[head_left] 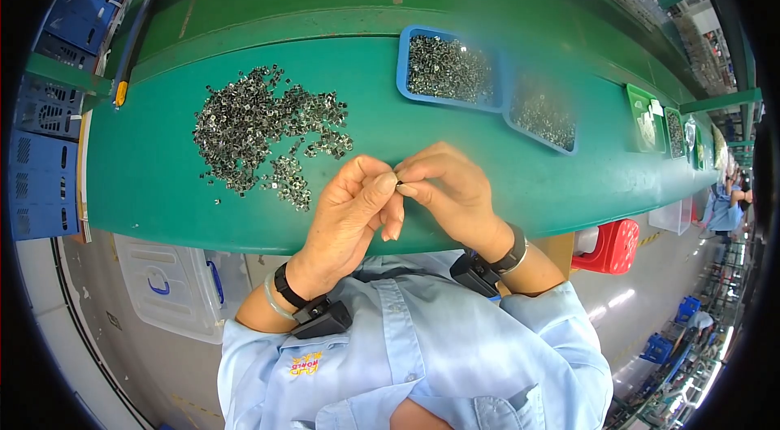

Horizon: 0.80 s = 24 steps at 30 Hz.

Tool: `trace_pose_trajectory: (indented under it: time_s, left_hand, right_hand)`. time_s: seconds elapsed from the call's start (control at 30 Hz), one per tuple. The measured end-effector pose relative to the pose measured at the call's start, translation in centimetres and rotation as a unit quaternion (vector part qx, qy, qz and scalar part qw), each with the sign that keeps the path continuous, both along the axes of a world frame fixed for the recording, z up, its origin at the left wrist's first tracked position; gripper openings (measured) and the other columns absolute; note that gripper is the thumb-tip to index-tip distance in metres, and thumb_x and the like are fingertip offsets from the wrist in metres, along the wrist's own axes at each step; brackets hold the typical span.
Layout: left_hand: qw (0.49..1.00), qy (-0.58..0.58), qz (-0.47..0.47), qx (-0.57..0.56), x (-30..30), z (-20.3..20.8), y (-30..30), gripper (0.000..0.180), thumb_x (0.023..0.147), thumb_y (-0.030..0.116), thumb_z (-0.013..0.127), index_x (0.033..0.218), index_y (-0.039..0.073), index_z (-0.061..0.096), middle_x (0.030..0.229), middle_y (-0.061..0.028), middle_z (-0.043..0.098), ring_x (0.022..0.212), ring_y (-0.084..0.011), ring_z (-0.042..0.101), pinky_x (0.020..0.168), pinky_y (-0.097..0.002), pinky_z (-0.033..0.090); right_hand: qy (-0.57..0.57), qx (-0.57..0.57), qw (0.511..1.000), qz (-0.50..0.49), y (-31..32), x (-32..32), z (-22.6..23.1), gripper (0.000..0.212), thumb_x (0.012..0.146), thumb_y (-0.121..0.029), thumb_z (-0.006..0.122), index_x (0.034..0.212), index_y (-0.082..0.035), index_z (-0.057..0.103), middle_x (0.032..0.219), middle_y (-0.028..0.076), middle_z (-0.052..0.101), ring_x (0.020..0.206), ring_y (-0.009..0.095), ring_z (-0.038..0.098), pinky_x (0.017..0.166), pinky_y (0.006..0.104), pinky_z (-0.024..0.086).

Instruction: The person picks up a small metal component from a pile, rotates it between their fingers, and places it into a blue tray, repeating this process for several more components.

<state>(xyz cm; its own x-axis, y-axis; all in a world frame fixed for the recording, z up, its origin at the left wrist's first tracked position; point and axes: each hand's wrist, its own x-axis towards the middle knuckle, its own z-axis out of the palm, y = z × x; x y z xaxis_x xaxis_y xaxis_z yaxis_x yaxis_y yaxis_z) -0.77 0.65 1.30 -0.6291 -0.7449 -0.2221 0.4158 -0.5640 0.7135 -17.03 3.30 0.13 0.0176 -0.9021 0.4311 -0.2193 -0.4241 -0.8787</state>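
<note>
My left hand [345,204] and my right hand [457,193] meet over the near part of the green table [357,72], just in front of my body. Both are closed in a pinch, fingertips together around a small dark part [399,184]. Fingers cover most of it, so its exact kind cannot be made out. Left of the hands lies a loose pile of small, square-looking metal pieces [252,125], dark and shiny. Beyond my right hand, a blue tray [401,66] holds many similar small pieces. Adjoining it on the right is a second blue tray [575,140], blurred, with more pieces.
Farther right on the table stand a green tray [632,97] with pale items and another small tray [674,133]. Blue crates [45,178] are stacked at the left. Below the table edge are a clear lidded box [171,284] and a red stool [616,247].
</note>
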Motion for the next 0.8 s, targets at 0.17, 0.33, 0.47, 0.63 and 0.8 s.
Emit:
trace_pose_trajectory:
  time_s: [0.17, 0.33, 0.47, 0.63, 0.8]
  left_hand:
    - [1.0, 0.011, 0.005, 0.007, -0.05, -0.03, 0.21, 0.015, 0.095, 0.022, 0.049, 0.098, 0.007, 0.049, 0.063, -0.0058, 0.054, 0.05, -0.0135, 0.048, 0.047, -0.0252, 0.039]
    - [1.0, 0.014, 0.009, -0.002, -0.08, -0.26, 0.19, 0.015, 0.095, 0.021, 0.049, 0.099, 0.007, 0.049, 0.063, -0.0054, 0.053, 0.05, -0.0126, 0.048, 0.046, -0.0244, 0.039]
    - [0.998, -0.031, 0.028, -0.043, -0.18, -0.09, 0.15, 0.016, 0.095, 0.022, 0.049, 0.099, 0.006, 0.049, 0.063, -0.005, 0.053, 0.05, -0.0117, 0.048, 0.046, -0.0238, 0.038]
    - [0.999, -0.04, 0.025, -0.028, -0.1, -0.31, 0.03, 0.017, 0.095, 0.022, 0.049, 0.099, 0.006, 0.049, 0.063, -0.0047, 0.053, 0.05, -0.0114, 0.048, 0.046, -0.0236, 0.038]
    - [1.0, 0.005, 0.016, 0.008, -0.02, -0.48, -0.08, 0.018, 0.096, 0.023, 0.048, 0.102, 0.006, 0.05, 0.064, -0.0042, 0.053, 0.051, -0.0114, 0.048, 0.046, -0.0236, 0.038]
  right_hand:
    - [-0.009, 0.003, 1.0, -0.003, 0.11, 0.12, -0.1, 0.013, 0.078, -0.002, 0.067, 0.088, -0.005, 0.061, 0.085, 0.008, 0.063, 0.078, 0.019, 0.06, 0.067, 0.0293, 0.049]
    - [0.002, -0.009, 1.0, -0.007, 0.14, 0.26, -0.26, 0.013, 0.078, -0.003, 0.067, 0.09, -0.005, 0.061, 0.085, 0.008, 0.063, 0.078, 0.02, 0.061, 0.067, 0.0293, 0.049]
    - [0.008, -0.009, 1.0, -0.016, 0.19, 0.41, -0.16, 0.012, 0.079, -0.002, 0.066, 0.089, -0.005, 0.061, 0.085, 0.008, 0.063, 0.078, 0.02, 0.061, 0.067, 0.0292, 0.049]
    - [0.006, 0.008, 0.999, -0.034, 0.22, 0.61, -0.29, 0.013, 0.079, -0.003, 0.067, 0.091, -0.007, 0.062, 0.082, 0.006, 0.063, 0.074, 0.019, 0.06, 0.064, 0.0285, 0.049]
    - [-0.068, 0.069, 0.995, -0.022, 0.37, 0.78, -0.71, 0.009, 0.08, 0.0, 0.065, 0.089, -0.003, 0.062, 0.086, 0.008, 0.061, 0.078, 0.017, 0.059, 0.067, 0.0271, 0.048]
